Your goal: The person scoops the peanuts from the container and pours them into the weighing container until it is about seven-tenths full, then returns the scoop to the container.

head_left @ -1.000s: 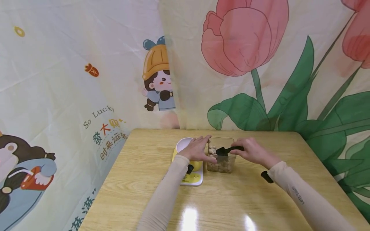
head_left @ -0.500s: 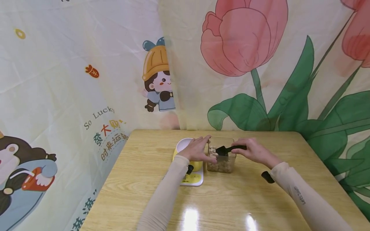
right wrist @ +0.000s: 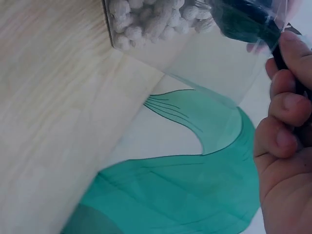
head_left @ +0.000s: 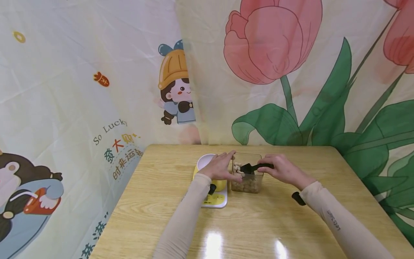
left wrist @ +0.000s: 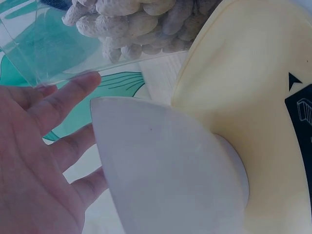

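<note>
A clear rectangular container holding unshelled peanuts stands on the table before me. My left hand lies along its left side, fingers spread and fairly straight, a fingertip touching the clear wall in the left wrist view. In my right hand I grip the dark handle of a black scoop, its blade inside the container beside the peanuts. Curled fingers and thumb hold that handle in the right wrist view. A white bowl sits on a yellow and white kitchen scale, partly hidden under my left hand.
The wooden table ends at a back edge against a printed cloth with tulips and cartoon figures. Another cloth hangs at the left. Small black pieces sit at both my wrists.
The scoop shifts slightly right, then back left, inside the container with my right hand. My left hand stays in place.
</note>
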